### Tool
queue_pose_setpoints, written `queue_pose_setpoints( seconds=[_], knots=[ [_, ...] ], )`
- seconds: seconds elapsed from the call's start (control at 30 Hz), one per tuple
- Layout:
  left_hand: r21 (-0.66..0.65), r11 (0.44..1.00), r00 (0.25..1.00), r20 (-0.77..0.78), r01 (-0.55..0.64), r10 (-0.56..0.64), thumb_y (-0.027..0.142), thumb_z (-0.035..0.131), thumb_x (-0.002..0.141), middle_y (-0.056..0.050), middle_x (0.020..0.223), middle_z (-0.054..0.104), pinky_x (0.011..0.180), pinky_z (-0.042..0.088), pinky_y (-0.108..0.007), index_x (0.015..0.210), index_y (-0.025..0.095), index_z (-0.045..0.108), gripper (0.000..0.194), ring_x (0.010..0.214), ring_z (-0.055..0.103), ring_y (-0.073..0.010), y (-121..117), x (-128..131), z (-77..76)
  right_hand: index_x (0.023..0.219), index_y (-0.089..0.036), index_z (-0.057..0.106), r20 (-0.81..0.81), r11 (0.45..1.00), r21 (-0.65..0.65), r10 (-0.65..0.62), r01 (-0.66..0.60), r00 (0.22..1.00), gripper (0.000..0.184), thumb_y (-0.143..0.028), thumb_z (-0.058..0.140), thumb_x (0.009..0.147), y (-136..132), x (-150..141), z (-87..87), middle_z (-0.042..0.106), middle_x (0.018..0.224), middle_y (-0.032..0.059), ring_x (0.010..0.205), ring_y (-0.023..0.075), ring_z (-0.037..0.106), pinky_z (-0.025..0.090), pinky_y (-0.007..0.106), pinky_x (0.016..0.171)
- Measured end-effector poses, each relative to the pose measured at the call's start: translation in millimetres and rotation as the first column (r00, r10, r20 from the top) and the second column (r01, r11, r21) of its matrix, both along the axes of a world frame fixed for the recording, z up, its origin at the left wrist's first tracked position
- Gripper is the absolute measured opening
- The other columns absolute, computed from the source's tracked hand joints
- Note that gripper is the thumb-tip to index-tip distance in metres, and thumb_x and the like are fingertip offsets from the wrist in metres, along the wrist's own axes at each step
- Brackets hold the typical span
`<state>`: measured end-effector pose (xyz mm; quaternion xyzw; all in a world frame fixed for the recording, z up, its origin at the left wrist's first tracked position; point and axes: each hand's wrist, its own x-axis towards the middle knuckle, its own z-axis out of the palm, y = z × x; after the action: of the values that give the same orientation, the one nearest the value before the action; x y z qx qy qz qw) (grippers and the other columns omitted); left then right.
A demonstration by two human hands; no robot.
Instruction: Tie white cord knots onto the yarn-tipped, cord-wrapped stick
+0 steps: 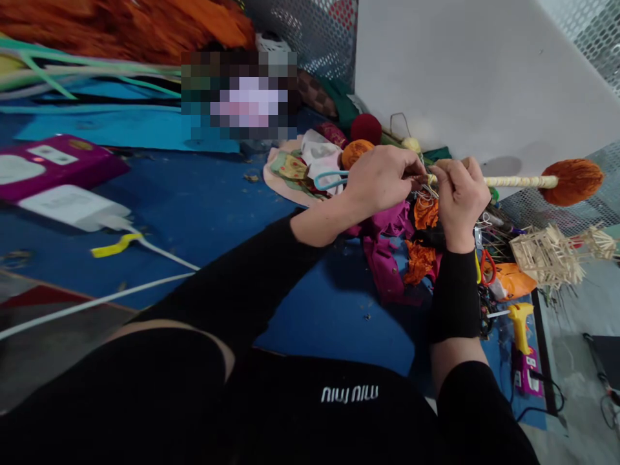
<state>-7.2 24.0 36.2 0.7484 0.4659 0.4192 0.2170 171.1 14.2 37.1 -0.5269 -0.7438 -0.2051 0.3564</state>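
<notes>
My right hand (460, 194) is closed around a cream-wrapped stick (513, 182) that points right and ends in an orange pompom (572, 181). My left hand (382, 177) is closed in a pinch at the stick's near end, where thin pale threads (429, 192) hang; a light blue scissor handle (329, 179) shows just left of that hand. Both hands meet above a heap of magenta (385, 248) and orange fabric scraps (420, 258) on the blue mat (203, 213).
Red (366, 128) and orange yarn balls (356, 152) lie behind the hands. A stick model (549, 255), a yellow glue gun (519, 323) and red-handled scissors (487, 268) sit at right. A magenta box (58, 161), white charger (72, 206) and cables lie at left.
</notes>
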Motion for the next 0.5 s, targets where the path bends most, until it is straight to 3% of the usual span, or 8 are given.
queue_pose_setpoints(
  seconds=[0.27, 0.5],
  knots=[
    [0.014, 0.998, 0.974, -0.219, -0.059, 0.060, 0.020, 0.063, 0.094, -0.007, 0.109, 0.083, 0.095, 0.053, -0.038, 0.110, 0.022, 0.083, 0.026, 0.111, 0.076, -0.0301, -8.2, 2.0, 3.8, 0.100, -0.023, 0.075, 0.092, 0.996, -0.046, -0.067, 0.072, 0.994, 0.043, -0.049, 0.043, 0.111, 0.9, 0.0, 0.7, 0.068, 0.093, 0.0038, 0.084, 0.0146, 0.064, 0.044, 0.028, 0.073],
    [0.107, 0.994, 1.000, -0.006, 0.024, -0.024, 0.023, 0.072, 0.084, -0.003, 0.092, 0.080, 0.105, 0.049, -0.041, 0.097, 0.025, 0.082, 0.016, 0.109, 0.074, -0.0310, 2.3, 1.4, -13.6, 0.094, -0.021, 0.076, 0.069, 0.985, -0.143, -0.091, 0.100, 0.993, 0.038, -0.045, 0.051, 0.109, -4.0, -0.1, 10.0, 0.068, 0.091, 0.0035, 0.080, 0.0141, 0.059, 0.037, 0.029, 0.072]
  ],
)
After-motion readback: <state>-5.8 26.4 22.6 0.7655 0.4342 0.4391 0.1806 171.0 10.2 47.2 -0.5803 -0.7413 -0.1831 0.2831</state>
